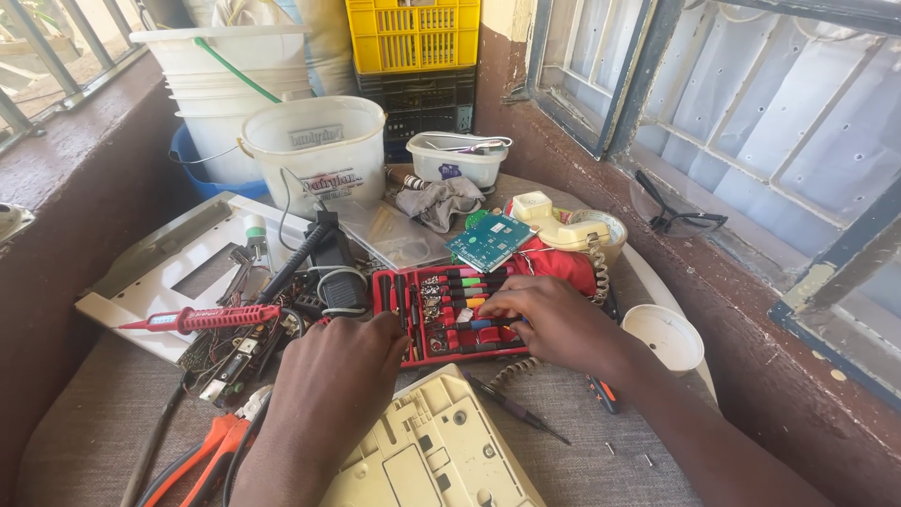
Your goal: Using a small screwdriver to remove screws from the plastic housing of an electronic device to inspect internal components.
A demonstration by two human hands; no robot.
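Head view, bench [601,465] covered in coarse grey woven cloth.

A red plastic screwdriver case [441,314] lies open at bench centre, within easy reach of both hands. Slim drivers with coloured bands are seated in moulded slots, so each can be lifted out singly.

The right hand [554,319] is laid over the right half of the case, its fingers [502,305] curled down among the drivers; whether one is actually pinched cannot be told, since the tips are hidden. The left hand [333,380] rests at the case's lower left corner, fingers bent and loosely closed, touching the rim; it appears to steady the case. Nothing is seen gripped in it.

A cream plastic phone housing [432,455], smooth with moulded recesses and screw posts, lies underside up just below the hands. A green circuit board [488,239] is propped beyond the case on a red body with a coiled cord [601,272].

To the left: a red multimeter probe [202,319], tangled leads, and orange-handled pliers [202,460]. A small white cup [664,336] stands to the right. White buckets [314,145] and a yellow crate [413,33] are stacked behind.
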